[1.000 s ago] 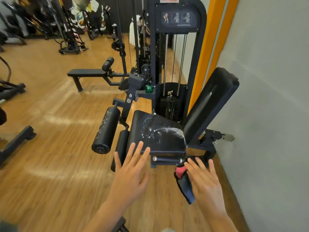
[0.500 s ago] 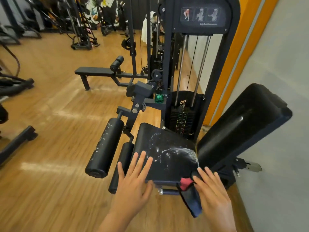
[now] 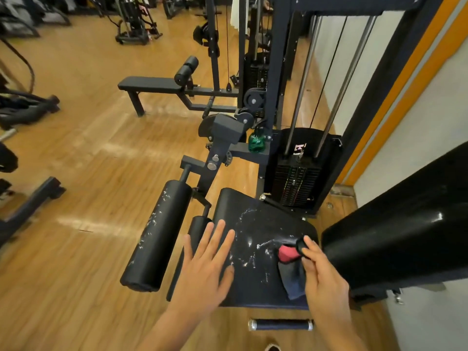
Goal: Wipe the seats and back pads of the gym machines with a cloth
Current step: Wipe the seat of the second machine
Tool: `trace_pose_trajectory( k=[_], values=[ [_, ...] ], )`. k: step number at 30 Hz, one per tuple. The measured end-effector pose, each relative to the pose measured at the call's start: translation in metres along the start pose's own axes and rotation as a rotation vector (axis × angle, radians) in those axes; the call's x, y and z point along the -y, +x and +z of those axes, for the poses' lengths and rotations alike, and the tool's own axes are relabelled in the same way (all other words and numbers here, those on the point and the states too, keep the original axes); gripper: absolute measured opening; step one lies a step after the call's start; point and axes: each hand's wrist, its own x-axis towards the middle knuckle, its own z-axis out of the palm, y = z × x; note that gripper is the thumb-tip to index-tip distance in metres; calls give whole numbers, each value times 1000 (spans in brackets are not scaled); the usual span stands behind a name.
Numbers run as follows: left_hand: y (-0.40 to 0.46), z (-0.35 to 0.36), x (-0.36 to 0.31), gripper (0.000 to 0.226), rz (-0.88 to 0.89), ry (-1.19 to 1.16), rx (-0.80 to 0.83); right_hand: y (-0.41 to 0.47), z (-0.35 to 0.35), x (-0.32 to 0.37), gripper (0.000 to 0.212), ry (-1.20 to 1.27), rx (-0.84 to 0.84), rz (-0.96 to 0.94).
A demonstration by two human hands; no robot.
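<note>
**Cloth under the right hand at the seat's back corner**

The person stood over a leg machine. Its black seat lay at the middle of the head view, streaked with white scuffs and wet spots, and the tilted back pad rose at about three o'clock from it.

The left hand lay palm down over the seat's front left part, fingers straight and spread, pointing toward twelve o'clock. It held nothing. Whether the palm pressed on the vinyl or hovered just above it cannot be told.

The right hand was at the seat's right rear corner, just beside the foot of the back pad. The cloth, dark blue-grey with a red part at its far end, sat bunched on the seat under and to the nine o'clock side of this hand. The right fingers were curled over its right edge, and the fingertips reached a small black round thing at the cloth's far end. How tightly they gripped the cloth cannot be told.

At nine o'clock from the seat stood a long black roller pad, scuffed white, with a shorter roller between it and the seat. The weight stack stood at twelve o'clock, and a green bottle sat on the frame to its left. A chrome-ended handle jutted out at six o'clock, over the wooden floor.
</note>
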Motion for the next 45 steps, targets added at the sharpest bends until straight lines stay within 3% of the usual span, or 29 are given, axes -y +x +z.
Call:
trace_pose_trajectory(
  k=[4,11,21,27,38,45],
  values=[
    [49,27,4,73,14,69,45,44,17,-17,27,68,10,176],
    [133,82,11,74,35,133,99,117,54,-60,29,67,58,212],
    [204,183,46,73,48,39,173,177,131,-118,26,-7,75,209],
    [230,235,83,72,93,15,215,197,194,-144,24,71,62,286],
    [269,346,139,66,210,66,350,226,305,-187,19,-77,154,389],
    [314,407,143,67,233,70,301,205,370,-231,20,-78,267,282]
  ],
)
